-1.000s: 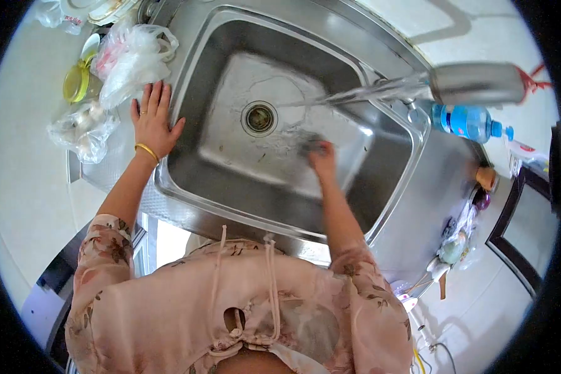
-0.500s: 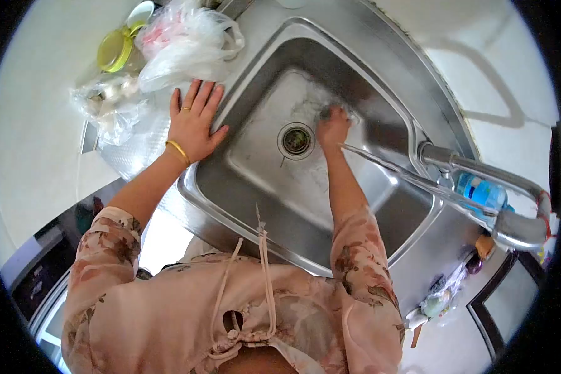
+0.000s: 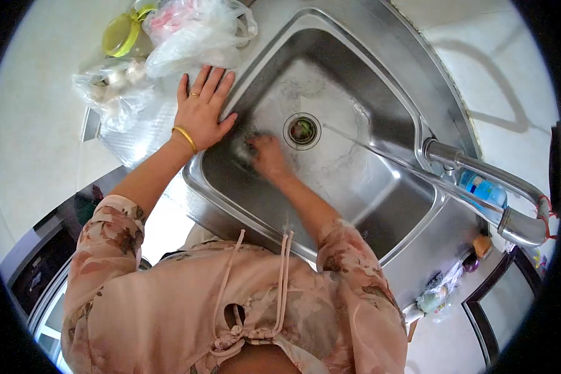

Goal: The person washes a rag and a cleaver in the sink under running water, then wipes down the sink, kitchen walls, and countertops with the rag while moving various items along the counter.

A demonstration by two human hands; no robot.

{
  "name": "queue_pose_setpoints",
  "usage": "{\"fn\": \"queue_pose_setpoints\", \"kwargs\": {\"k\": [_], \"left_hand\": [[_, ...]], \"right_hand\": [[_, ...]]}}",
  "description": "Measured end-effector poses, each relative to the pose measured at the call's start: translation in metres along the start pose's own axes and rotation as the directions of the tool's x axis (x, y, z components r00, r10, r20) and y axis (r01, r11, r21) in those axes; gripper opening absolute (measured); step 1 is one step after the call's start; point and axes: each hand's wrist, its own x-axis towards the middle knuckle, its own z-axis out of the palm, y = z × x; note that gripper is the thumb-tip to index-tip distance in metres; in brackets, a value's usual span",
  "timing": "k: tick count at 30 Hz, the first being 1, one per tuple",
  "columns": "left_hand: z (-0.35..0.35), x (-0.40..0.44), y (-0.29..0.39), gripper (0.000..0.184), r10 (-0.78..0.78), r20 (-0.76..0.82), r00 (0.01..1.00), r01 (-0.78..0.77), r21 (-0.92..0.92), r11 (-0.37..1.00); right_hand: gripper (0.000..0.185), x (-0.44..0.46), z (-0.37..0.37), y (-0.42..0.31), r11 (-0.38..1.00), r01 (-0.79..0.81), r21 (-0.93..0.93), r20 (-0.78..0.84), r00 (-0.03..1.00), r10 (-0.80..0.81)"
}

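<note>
The steel sink (image 3: 389,109) is wet, and I judge that its slick surface could make my working hand skid if I press unevenly. The tap (image 3: 523,227) sends a stream toward the drain; if my arm crossed it, water could splash over the rim. The plastic bag (image 3: 196,40) lies just beyond my left fingertips, and a nudge might shift it. My left hand (image 3: 199,115) is flat on the counter by the rim, fingers apart, holding nothing. My right hand (image 3: 269,156) is down in the basin near its left wall, fingers closed over a dark pad (image 3: 251,141); blur hides how firmly. Loose bits sit in the drain (image 3: 302,131) and could slow the outflow. The pad is at my right fingertips, on their wall side, apart from the drain, and could slip out if wet fingers loosen.
</note>
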Motion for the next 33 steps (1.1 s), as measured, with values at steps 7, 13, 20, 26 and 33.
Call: {"fn": "queue_pose_setpoints", "kwargs": {"k": [7,13,20,26,33], "left_hand": [[0.002,0.001,0.000,0.078,0.008,-0.014,1.000,-0.008,-0.002,1.000],[-0.002,0.001,0.001,0.078,-0.009,0.013,1.000,0.009,-0.016,1.000],[0.001,0.001,0.000,0.078,-0.017,0.012,1.000,0.018,-0.019,1.000],[0.001,0.000,0.001,0.079,-0.017,0.010,1.000,0.017,0.016,1.000],[0.000,0.001,0.003,0.081,-0.035,0.024,0.999,0.034,0.033,0.999]], "right_hand": [[0.047,0.011,0.016,0.018,0.939,-0.051,-0.341,-0.147,0.989,0.000],[0.038,-0.013,-0.040,0.039,0.942,-0.316,-0.115,-0.498,0.839,0.221],[0.047,-0.201,-0.007,0.140,0.549,-0.825,0.135,-0.630,0.356,0.690],[0.050,-0.071,-0.019,0.090,0.391,-0.919,0.047,-0.626,0.278,0.729],[0.035,-0.147,-0.054,0.180,0.746,-0.665,0.029,-0.762,0.469,0.447]]}}
